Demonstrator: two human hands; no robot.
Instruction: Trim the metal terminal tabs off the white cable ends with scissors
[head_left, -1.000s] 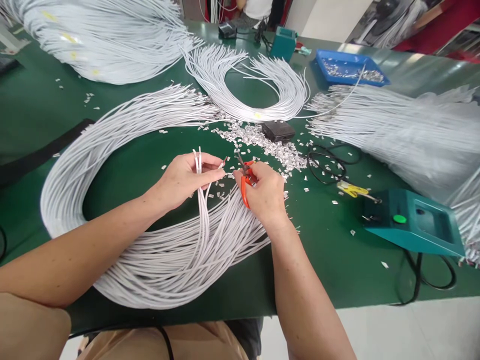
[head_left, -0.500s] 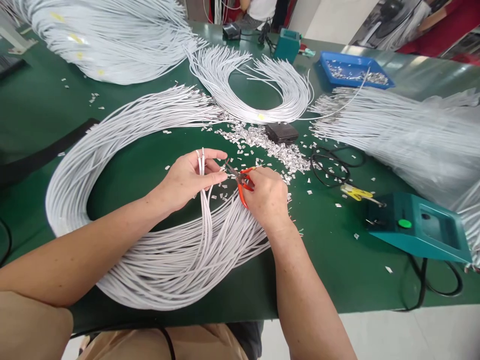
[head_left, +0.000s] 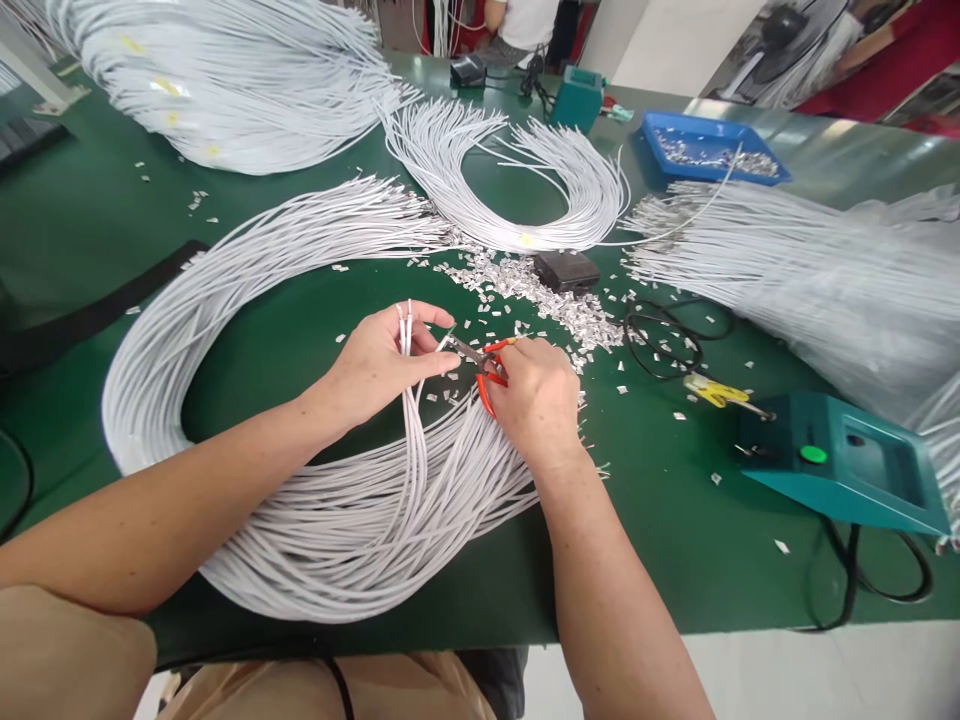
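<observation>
My left hand (head_left: 375,362) grips several white cables (head_left: 412,430) that rise out of a large coiled cable bundle (head_left: 330,545). One cable end shows between its thumb and index finger, with thin coloured wire at the tip. My right hand (head_left: 537,400) is wrapped round orange-handled pliers or cutters (head_left: 489,372). Their dark jaws point left and lie at that cable end by my left thumb; whether the jaws touch the wire I cannot tell. Below both hands lies the bundle, its stripped ends showing to the right of my right wrist.
Small silvery scraps (head_left: 517,285) are strewn beyond my hands beside a black block (head_left: 566,271). A smaller cable coil (head_left: 525,235) lies farther back. To the right are a teal machine (head_left: 832,455), bagged cables (head_left: 787,245) and a blue tray (head_left: 712,125). Co-workers are partly visible behind.
The plier jaws have come slightly nearer my left thumb, and the held cable end now shows more plainly between the fingers. The whole view has shifted slightly.
</observation>
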